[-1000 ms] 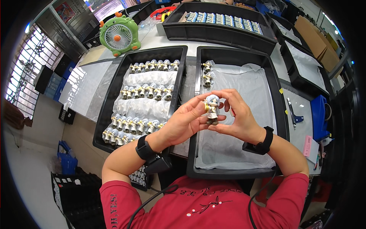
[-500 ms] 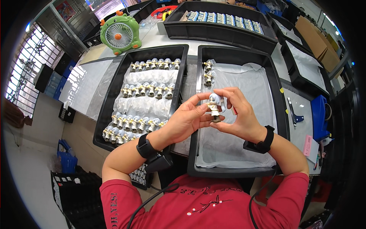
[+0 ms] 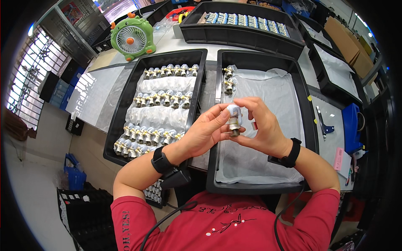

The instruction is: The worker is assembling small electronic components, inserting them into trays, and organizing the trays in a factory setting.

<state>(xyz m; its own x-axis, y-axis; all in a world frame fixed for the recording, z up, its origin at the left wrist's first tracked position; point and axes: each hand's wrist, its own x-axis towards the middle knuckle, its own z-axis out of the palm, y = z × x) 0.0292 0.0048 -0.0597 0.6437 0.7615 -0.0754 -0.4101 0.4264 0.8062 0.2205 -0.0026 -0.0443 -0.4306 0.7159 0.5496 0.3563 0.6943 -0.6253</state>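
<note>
A small figurine with pale blue-white hair, a white outfit and a dark base stands upright between my hands, above the left edge of the right-hand tray. My left hand is closed on it, thumb at the head and fingers behind the body. Curled around the other side, my right hand has its thumb by the base and its index finger near the head. A small red-and-white thing shows by the right palm; I cannot make out what it is. Two similar figurines lie in that tray's far left corner.
On the left, a black tray holds rows of like figurines on white wrapping. Farther back are a green fan and a large black tray with more small figures. A blue-handled tool and blue bin are at right.
The figurine has turned between my fingers: its face and front showed before, and now more of its hair and side shows. Both hands stay in nearly the same place.
</note>
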